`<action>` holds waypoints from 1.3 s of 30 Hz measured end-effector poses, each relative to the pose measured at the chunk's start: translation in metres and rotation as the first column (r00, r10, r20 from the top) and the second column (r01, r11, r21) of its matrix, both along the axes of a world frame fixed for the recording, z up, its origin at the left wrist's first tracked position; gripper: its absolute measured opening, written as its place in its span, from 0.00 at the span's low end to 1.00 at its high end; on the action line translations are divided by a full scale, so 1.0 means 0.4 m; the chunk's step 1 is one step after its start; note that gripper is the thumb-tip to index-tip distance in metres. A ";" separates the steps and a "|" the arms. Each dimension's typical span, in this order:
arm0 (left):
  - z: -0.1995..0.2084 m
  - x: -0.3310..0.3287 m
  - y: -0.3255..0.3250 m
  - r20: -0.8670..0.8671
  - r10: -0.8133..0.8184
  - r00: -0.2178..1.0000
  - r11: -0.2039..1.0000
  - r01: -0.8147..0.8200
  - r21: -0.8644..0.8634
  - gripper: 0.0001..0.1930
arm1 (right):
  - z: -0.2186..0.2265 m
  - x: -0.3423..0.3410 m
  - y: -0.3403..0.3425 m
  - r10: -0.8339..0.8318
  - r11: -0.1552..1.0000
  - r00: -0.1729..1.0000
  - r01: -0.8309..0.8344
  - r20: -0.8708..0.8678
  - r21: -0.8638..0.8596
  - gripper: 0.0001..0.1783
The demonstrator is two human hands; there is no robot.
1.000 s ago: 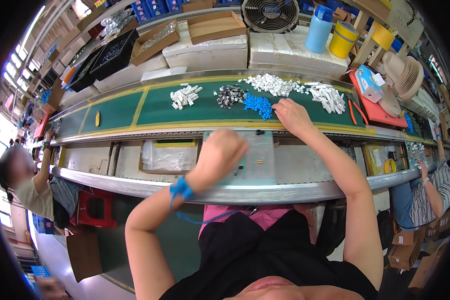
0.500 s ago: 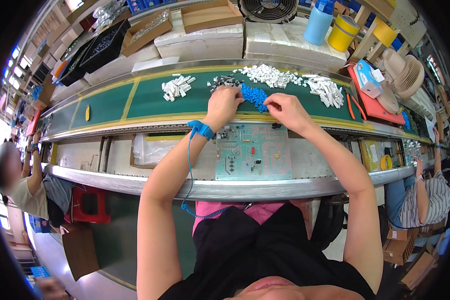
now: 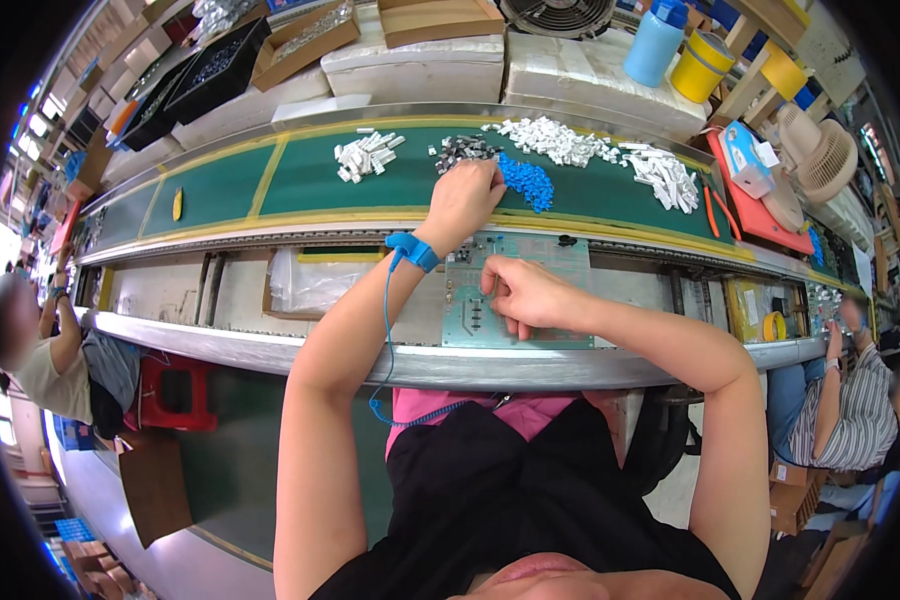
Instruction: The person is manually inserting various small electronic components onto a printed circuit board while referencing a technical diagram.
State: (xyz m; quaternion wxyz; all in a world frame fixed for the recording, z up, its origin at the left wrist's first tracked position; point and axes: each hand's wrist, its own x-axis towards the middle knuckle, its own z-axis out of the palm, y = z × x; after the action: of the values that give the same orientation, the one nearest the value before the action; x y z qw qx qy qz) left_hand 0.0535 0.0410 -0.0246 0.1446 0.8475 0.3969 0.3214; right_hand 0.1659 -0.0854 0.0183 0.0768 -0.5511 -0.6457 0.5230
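My left hand (image 3: 465,200), with a blue wrist strap (image 3: 413,251) and coiled cord, reaches to the left edge of a pile of small blue components (image 3: 528,184). Its fingers are pinched together, and what they hold is hidden. Over a green circuit board (image 3: 463,333), my right hand (image 3: 526,294) has thumb and index finger brought together. Anything between those fingertips is too small to make out. The board, partly covered by this hand, carries several small parts. Just beyond my left hand lies a pile of black and grey components (image 3: 458,151).
White components lie in a left pile (image 3: 366,156), a far pile (image 3: 555,140) and a right pile (image 3: 662,178). Red-handled pliers (image 3: 712,212) rest beside the right pile. A metal rail (image 3: 370,366) runs along the near edge. People sit at both sides.
My right hand has moved from the blue pile back toward me, over the circuit board. My left hand stays by the blue pile. The view has shifted slightly.
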 end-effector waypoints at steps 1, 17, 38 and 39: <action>0.001 -0.002 -0.001 0.043 0.008 0.999 0.999 -0.006 -0.044 0.06 | -0.001 -0.007 0.002 -0.013 1.000 1.000 0.013 0.005 -0.009 0.10; -0.007 0.000 0.019 0.452 0.021 0.892 0.945 0.130 -0.300 0.12 | -0.004 -0.032 0.022 -0.028 0.998 0.997 0.032 0.070 -0.060 0.14; 0.078 -0.082 -0.187 0.077 -0.114 0.990 0.920 0.135 -0.369 0.09 | -0.026 0.171 0.062 -0.160 0.578 0.895 -0.257 0.416 0.775 0.08; 0.071 -0.089 -0.205 0.063 -0.158 0.985 0.945 0.169 -0.281 0.07 | -0.041 0.183 0.081 -0.216 0.473 0.849 -0.340 0.482 0.812 0.09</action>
State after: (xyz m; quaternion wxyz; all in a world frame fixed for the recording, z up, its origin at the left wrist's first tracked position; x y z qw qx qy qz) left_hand 0.0179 -0.0412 0.0038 0.2992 0.8413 0.3645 0.2643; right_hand 0.2390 -0.0529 0.0018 0.1490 -0.5270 -0.8351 -0.0517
